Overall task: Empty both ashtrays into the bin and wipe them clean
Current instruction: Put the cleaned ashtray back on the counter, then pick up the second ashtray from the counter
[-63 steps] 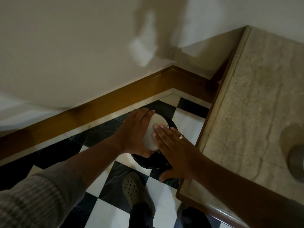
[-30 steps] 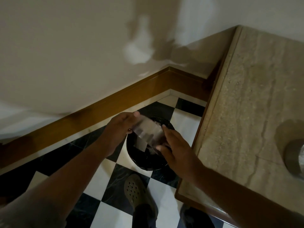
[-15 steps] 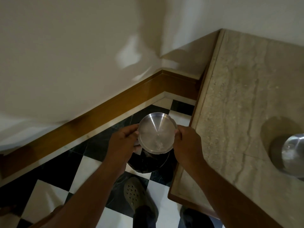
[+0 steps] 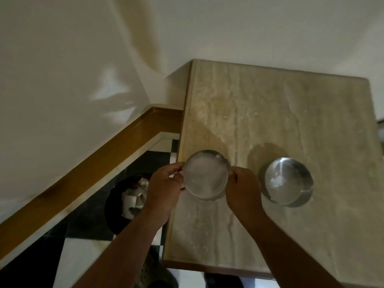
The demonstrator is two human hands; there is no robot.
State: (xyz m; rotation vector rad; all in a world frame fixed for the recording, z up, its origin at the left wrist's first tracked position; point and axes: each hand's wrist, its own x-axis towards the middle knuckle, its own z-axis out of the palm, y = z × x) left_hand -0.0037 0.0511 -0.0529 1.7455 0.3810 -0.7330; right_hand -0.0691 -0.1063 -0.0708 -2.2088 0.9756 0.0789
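The held ashtray [image 4: 205, 175] is a shallow round steel dish, gripped by its rim between both hands over the left part of the table [image 4: 280, 113]. The left hand [image 4: 165, 189] pinches the left edge with fingers closed on it; the right hand [image 4: 242, 188] clasps the right edge the same way. The dish is blurred, so I cannot tell whether it touches the tabletop or hangs just above it. Its inside looks pale and bare, with no ash or butts that I can make out, though a dull film may remain.

Judging by that, this dish seems emptied and is being brought to or set on the table. The next move probably calls for lowering it flat, letting go with both hands, and reaching for the other one.

The second ashtray [image 4: 286, 180] sits on the table just right of the right hand, apart from the held one. It is the same steel shape, and a whitish patch lies in its bottom, likely ash or residue, so it appears to need tipping out.

The bin [image 4: 116, 204] stands on the checkered floor [image 4: 83, 256] beside the table's left edge, below the left forearm. It is dark, with crumpled pale paper [image 4: 133, 201] inside. No cloth or fresh tissue for wiping is in sight.
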